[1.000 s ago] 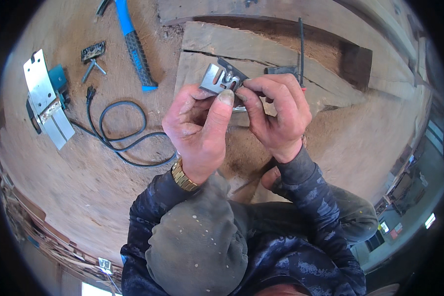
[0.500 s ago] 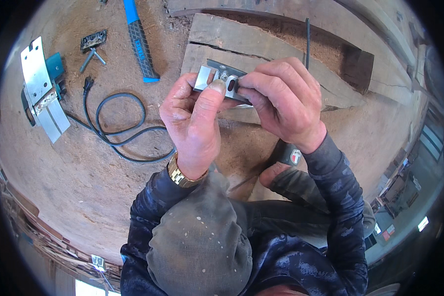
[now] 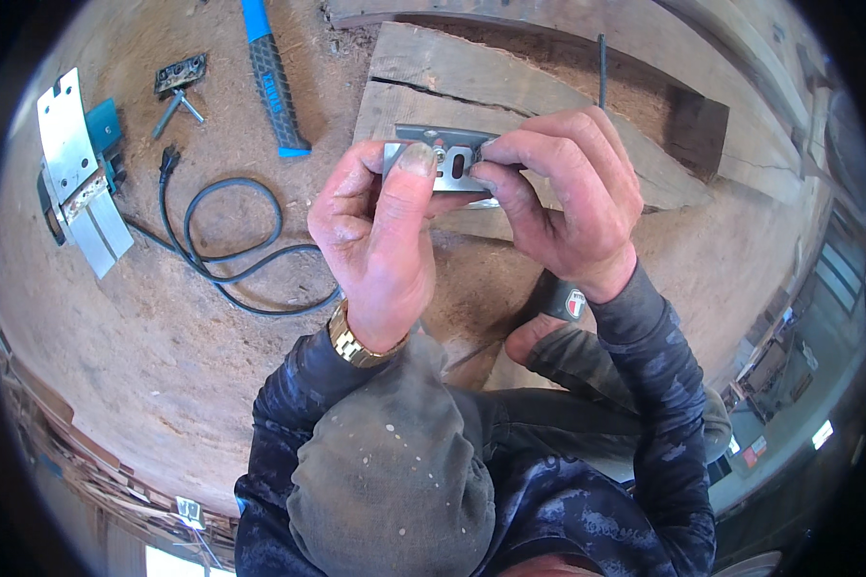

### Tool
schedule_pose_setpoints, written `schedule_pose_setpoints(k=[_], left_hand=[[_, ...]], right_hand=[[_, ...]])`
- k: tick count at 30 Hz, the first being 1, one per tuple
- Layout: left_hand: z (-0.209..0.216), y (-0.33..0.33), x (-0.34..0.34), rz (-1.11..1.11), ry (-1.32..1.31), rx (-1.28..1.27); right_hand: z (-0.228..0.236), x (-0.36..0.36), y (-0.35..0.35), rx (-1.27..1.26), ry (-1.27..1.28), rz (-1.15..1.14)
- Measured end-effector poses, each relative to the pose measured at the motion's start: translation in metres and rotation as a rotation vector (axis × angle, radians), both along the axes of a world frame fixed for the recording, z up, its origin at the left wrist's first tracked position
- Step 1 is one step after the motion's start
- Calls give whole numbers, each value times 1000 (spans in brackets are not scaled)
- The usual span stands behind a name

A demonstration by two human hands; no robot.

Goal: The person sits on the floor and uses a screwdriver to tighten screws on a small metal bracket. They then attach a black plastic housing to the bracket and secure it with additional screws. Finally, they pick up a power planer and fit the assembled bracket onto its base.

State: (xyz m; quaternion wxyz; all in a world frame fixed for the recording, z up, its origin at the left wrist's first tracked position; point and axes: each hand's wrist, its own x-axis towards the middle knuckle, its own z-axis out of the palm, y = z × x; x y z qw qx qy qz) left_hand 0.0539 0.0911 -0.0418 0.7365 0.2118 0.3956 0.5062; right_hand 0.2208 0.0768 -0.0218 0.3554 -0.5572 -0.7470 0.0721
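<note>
Up in front of me, over the timber, I hold a silver slotted metal plate (image 3: 459,171) with a screw in its middle. A darker metal strip (image 3: 443,134) lies against its far side. My left hand (image 3: 380,226) is closed on the plate's left end, thumb pressed on top beside the screw and fingers underneath. My right hand (image 3: 579,197) pinches the right end between thumb and curled fingers. Exactly what its fingertips touch there is partly hidden. An upturned electric planer (image 3: 87,183) lies at the far left, its metal sole showing.
A black power cord (image 3: 236,260) loops over the dusty floor. Beyond it lie a dark metal block (image 3: 180,74), a small T-shaped wrench (image 3: 175,112) and a blue-and-black tool handle (image 3: 275,91). Cracked, hollowed timber (image 3: 510,82) fills the far right, with a thin dark rod (image 3: 602,72) by it.
The metal plate has tilted to lie more level. My left thumb has slid slightly left along it, and my right hand has shifted a little right, its fingers still at the right end.
</note>
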Motion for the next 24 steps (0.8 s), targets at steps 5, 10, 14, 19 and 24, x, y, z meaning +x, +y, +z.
schedule_pose_setpoints(k=[5,10,14,19,24], left_hand=[[-5,-3,-6,6,56,115],[-4,-8,-7,-19,225,171],[-4,-9,-4,27,174,145],[-6,-9,-3,44,176,157],[-3,-9,-2,24,121,159]], right_hand=[[2,-3,-1,3,35,0],[3,-6,-4,16,3,-40],[3,-7,-5,26,-24,-57],[3,-9,-3,36,-33,-75],[6,-8,-2,34,-86,-65]])
